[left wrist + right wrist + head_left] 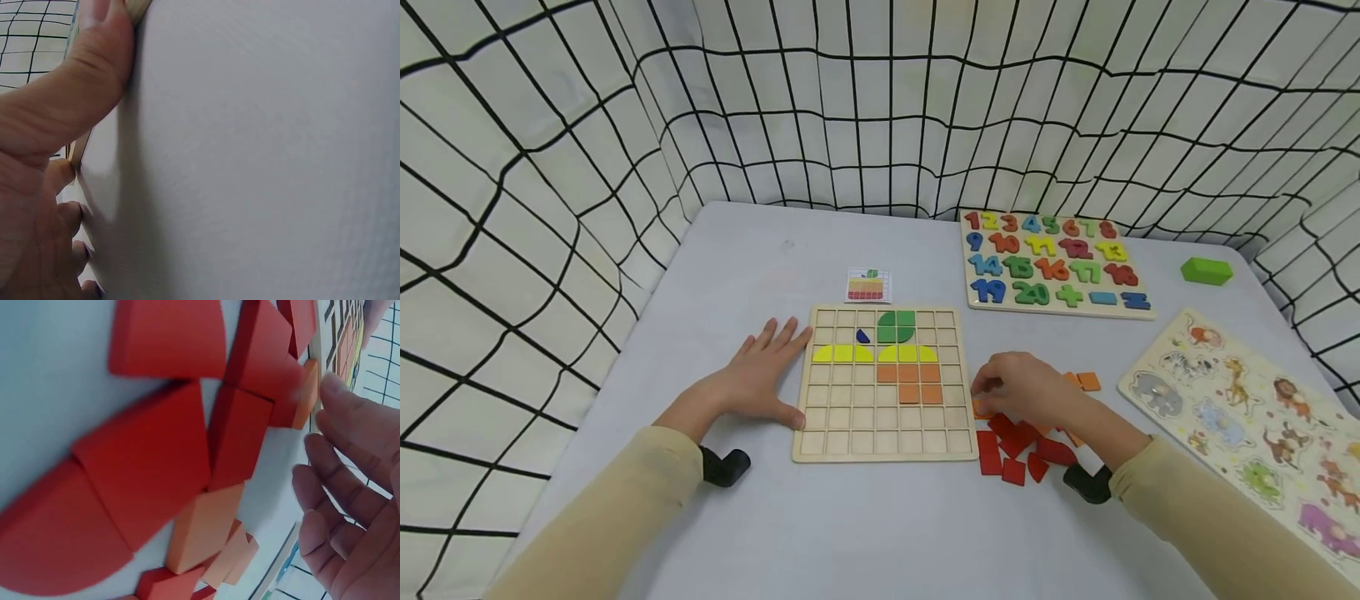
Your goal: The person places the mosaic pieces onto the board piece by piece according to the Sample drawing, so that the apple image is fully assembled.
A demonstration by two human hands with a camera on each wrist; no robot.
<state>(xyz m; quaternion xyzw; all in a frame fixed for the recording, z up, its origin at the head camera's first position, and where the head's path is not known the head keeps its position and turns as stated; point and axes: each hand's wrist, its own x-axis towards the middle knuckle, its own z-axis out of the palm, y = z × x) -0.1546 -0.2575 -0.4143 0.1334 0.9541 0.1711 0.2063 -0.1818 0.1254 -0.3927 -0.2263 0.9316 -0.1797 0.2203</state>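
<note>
My left hand [758, 379] lies with fingers spread at the left edge of a wooden grid board [850, 446]; thumb and index fingertips touch that edge, as the thumb [94, 69] shows in the left wrist view. On the board are yellow tiles [842, 354], green tiles [895, 327], orange tiles [910, 373] and one small dark blue tile [862, 336]. Beyond the board's right edge, my right hand [1022, 387] hovers with loosely bent fingers. Its fingertips are right at a loose orange tile [306, 394] beside the board. Loose red tiles [990, 452] lie below that hand.
A small picture card [868, 286] sits behind the board. A number puzzle [1060, 310] stands at the back right, an animal puzzle [1217, 392] at the right. A green block [1206, 271] lies in the far right corner. Black netting [891, 58] encloses the table.
</note>
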